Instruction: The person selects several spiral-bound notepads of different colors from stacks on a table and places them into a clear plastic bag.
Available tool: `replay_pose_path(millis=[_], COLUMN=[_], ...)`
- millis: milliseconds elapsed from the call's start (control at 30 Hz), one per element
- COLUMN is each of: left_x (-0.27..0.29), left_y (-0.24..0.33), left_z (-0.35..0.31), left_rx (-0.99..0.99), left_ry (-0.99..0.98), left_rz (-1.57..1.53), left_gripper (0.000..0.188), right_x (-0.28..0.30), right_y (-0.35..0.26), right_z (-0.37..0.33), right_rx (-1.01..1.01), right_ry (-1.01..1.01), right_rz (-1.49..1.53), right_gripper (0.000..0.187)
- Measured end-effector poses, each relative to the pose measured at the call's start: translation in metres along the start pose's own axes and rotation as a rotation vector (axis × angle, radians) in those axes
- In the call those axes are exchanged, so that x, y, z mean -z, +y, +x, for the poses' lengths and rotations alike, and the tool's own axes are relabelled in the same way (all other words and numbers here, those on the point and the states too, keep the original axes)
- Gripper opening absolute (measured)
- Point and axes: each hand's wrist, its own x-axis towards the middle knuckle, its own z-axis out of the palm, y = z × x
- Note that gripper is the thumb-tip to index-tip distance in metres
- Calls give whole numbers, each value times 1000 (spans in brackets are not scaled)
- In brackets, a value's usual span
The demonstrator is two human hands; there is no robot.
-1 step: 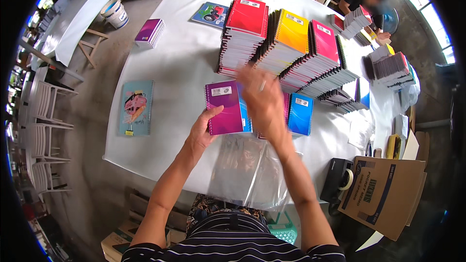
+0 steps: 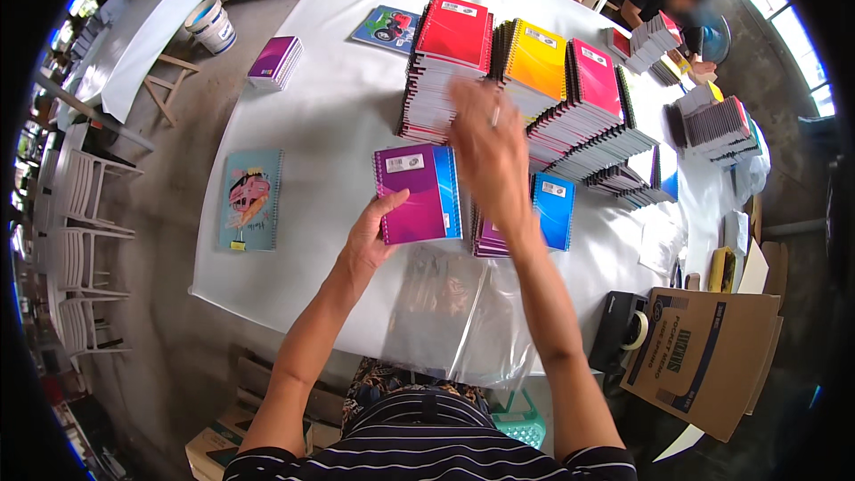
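My left hand (image 2: pixel 374 233) grips a purple spiral notebook (image 2: pixel 410 205) from its left side, thumb on the cover. A blue notebook (image 2: pixel 448 191) lies under it, its right part showing. Over the table to the right, my right hand (image 2: pixel 490 142) is smeared by motion, in front of the red stack (image 2: pixel 452 31) and the yellow stack (image 2: pixel 537 58); its fingers cannot be made out. Below that hand, more purple notebooks (image 2: pixel 490 242) rest beside a blue notebook pile (image 2: pixel 553 211). Clear plastic bags (image 2: pixel 445 303) lie at the near edge.
A pink notebook stack (image 2: pixel 595 76) stands further right. At left lie a light-blue notebook (image 2: pixel 251 205) with a yellow clip and a small purple stack (image 2: pixel 274 61). A tape dispenser (image 2: pixel 619 321) and a cardboard box (image 2: pixel 699 356) sit at right. A co-worker (image 2: pixel 659 4) sits beyond.
My right hand has shifted slightly up and right. More of the blue notebook shows beside the purple one in my left hand, and the purple notebooks under my right hand are more exposed.
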Motion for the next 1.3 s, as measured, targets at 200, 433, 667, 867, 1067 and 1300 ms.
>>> replay_pose_path(millis=[200, 433, 667, 867, 1067, 1300], left_x=[-38, -19, -25, -60, -80, -79], left_y=[26, 29, 12, 7, -19, -22], left_z=[18, 41, 42, 37, 51, 59], left_rx=[-18, 39, 135, 191, 155, 182], left_ry=[-5, -241, -359, -163, -159, -322], left_rz=[-122, -72, -123, 136, 73, -93], left_gripper=[47, 64, 63, 70, 91, 67], right_x=[-48, 38, 16, 30, 57, 87], right_y=[62, 44, 64, 95, 101, 35], right_z=[65, 89, 55, 24, 4, -56], right_rx=[164, 204, 167, 41, 31, 168], right_ry=[-58, -111, -611, -30, -27, -402], right_rz=[-422, 373, 811, -345, -239, 175], right_gripper=[29, 24, 28, 44, 39, 40])
